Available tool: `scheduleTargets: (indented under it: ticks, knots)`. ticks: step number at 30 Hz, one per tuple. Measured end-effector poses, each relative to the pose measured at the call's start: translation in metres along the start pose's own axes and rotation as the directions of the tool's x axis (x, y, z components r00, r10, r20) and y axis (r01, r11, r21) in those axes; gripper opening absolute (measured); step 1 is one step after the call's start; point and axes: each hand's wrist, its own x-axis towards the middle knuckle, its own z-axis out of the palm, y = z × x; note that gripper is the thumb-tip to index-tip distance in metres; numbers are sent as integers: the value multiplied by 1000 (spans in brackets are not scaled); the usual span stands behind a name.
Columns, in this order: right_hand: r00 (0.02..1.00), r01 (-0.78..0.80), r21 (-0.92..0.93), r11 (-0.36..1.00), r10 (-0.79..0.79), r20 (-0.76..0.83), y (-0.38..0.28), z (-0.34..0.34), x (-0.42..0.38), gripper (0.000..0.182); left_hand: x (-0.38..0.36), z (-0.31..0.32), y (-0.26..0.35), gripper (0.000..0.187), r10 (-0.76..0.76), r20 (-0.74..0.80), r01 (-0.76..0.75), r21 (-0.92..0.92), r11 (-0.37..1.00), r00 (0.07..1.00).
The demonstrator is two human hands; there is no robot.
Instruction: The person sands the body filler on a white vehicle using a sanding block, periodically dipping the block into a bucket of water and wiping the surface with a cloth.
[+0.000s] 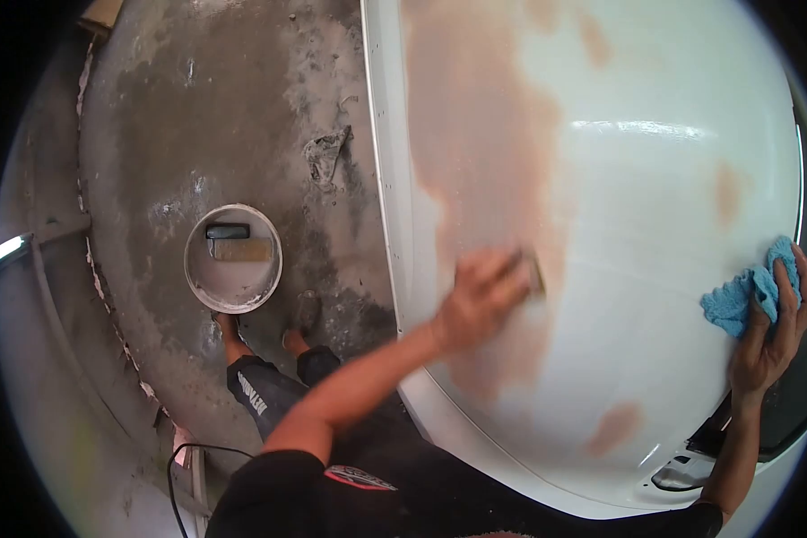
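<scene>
A white car hood (pixel 655 206) fills the right half of the view, with large tan filler patches (pixel 484 152) on it. My left hand (pixel 480 300) presses a small sanding block (pixel 535 276) flat against the tan patch near the hood's left edge. The hand is blurred. My right hand (pixel 776 327) rests at the hood's right edge, gripping a crumpled blue cloth (pixel 744 296) against the panel.
A white bucket (pixel 233 258) stands on the wet concrete floor to the left, with a dark block and a tan block inside. A grey rag (pixel 325 152) lies on the floor near the hood edge. A black cable (pixel 188 466) runs at bottom left.
</scene>
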Motion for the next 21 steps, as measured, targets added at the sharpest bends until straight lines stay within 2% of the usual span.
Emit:
scheduleTargets:
  ticks: [1,2,3,4,5,8,9,10,11,14,15,17,18,19,20,21]
  knots:
    - [1000,-2,6,1000,2,9,3,0,-2,36,36,-7,-38,34,-77,141,45,219,975,987]
    - [1000,-5,10,1000,5,18,4,1,-3,36,93,-10,-74,29,12,-165,21,198,980,986]
    - [1000,-4,48,999,3,20,4,2,-2,36,140,-17,-112,37,-170,-176,175,16,984,970]
    - [1000,-4,84,996,2,25,4,2,0,36,181,-22,-142,34,-226,-252,260,109,959,941]
    - [1000,-9,122,992,5,26,3,1,0,36,212,-29,-167,33,-202,-291,249,134,959,935]
    - [1000,3,27,1000,-4,10,-6,-5,6,35,197,-27,-141,32,-388,-227,396,-10,918,893]
    - [1000,1,27,1000,-1,3,-5,-5,7,35,158,-15,-107,31,-225,-253,248,63,967,941]
    - [1000,-4,29,1000,4,-12,-6,-3,5,34,111,-7,-72,38,-57,-187,94,192,977,981]
    - [1000,-11,29,1000,12,-22,-7,-2,4,34,66,4,-35,42,-51,-76,60,122,991,996]
    - [1000,-22,38,999,23,-15,-6,-2,2,33,-15,21,-6,45,157,-7,-157,-5,988,988]
    - [1000,-19,48,999,19,-10,-6,-2,1,34,-8,16,-28,45,122,63,-127,70,989,990]
    - [1000,-16,62,998,17,-12,-6,0,2,35,63,-6,-72,43,-24,37,15,220,975,999]
    - [1000,0,87,996,2,-23,-3,2,0,35,112,-15,-104,41,-16,-131,33,130,991,991]
    - [999,19,113,993,-16,-28,-2,2,0,35,155,-24,-137,36,-128,-141,141,86,986,982]
    - [1000,-7,60,998,7,-1,-4,-1,1,36,190,-30,-160,34,-234,-222,257,78,963,946]
    - [1000,-8,52,999,8,3,-5,-2,1,36,212,-32,-180,35,-235,-252,272,124,954,939]
